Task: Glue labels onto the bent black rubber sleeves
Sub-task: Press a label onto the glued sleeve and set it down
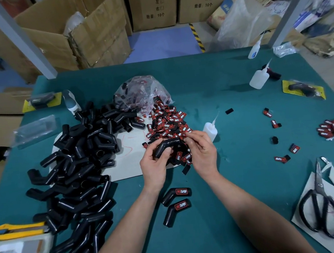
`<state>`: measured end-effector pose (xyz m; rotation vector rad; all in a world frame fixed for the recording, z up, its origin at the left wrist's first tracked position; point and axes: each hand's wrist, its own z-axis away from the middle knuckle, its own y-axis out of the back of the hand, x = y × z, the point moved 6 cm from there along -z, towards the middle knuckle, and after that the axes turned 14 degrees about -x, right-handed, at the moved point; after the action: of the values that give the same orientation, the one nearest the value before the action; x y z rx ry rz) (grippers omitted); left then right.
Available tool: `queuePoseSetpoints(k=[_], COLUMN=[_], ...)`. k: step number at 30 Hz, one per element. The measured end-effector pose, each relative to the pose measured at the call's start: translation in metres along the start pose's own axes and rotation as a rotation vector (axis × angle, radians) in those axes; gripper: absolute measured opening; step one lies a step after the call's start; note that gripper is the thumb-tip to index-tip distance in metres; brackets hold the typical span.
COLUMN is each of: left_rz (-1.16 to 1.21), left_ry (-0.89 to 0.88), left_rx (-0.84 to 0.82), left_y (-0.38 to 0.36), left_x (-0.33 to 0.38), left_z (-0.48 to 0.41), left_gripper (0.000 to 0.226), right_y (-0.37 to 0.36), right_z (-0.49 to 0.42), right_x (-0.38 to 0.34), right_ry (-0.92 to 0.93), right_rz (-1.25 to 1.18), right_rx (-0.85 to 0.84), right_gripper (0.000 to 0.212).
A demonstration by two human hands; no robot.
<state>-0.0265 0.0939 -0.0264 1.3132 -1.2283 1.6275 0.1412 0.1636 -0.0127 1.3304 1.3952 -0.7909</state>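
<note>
Forearms are reaching in; left hand [155, 164] is wrapping a bare bent sleeve [167, 146] above the label pile [168, 126], right hand [203, 153] fingertips pinching narrow, contents unclear. Probably risking a crooked label if that sleeve's rolling.

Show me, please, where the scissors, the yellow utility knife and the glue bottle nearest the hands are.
scissors [320, 187]: head view, on the pivot.
yellow utility knife [18, 230]: head view, on the handle.
glue bottle [210, 131]: head view, on the clear body.

Both bare forearms are reaching forward, hands close together. The left hand [155, 164] is gripping, thumb on top — the right hand [203, 153] is pinching, its fingers [190, 139] curled inward.
</note>
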Motion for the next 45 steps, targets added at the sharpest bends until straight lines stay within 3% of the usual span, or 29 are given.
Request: queuePoseSetpoints(k=[5,13,27,36,45], left_rz=[-0.088,-0.088,-0.13,-0.062,-0.024], left_ry=[-0.096,-0.109,-0.124,-0.077,-0.071], left_rx=[0.015,0.014,0.02,-0.022,-0.037], left_y=[0.001,0.001,0.003,-0.001,-0.001], left_x=[0.005,0.004,0.002,0.001,0.004], left_z=[0.001,0.0,-0.002,-0.001,0.001], left_gripper=[0.038,0.045,0.034,0.039,0.036], right_y=[0.002,0.001,0.0,0.003,-0.008], right_z=[0.001,0.001,0.001,0.0,0.002], right_x=[0.0,-0.005,-0.004,-0.01,-0.014], right_ry=[0.009,0.053,0.001,0.083,0.118], right_rz=[-0.084,-0.039,-0.126,-0.074,-0.073], right_rx=[0.037,0.033,0.042,0.055,-0.065], right_gripper=[0.011,0.016,0.02,0.01,0.011])
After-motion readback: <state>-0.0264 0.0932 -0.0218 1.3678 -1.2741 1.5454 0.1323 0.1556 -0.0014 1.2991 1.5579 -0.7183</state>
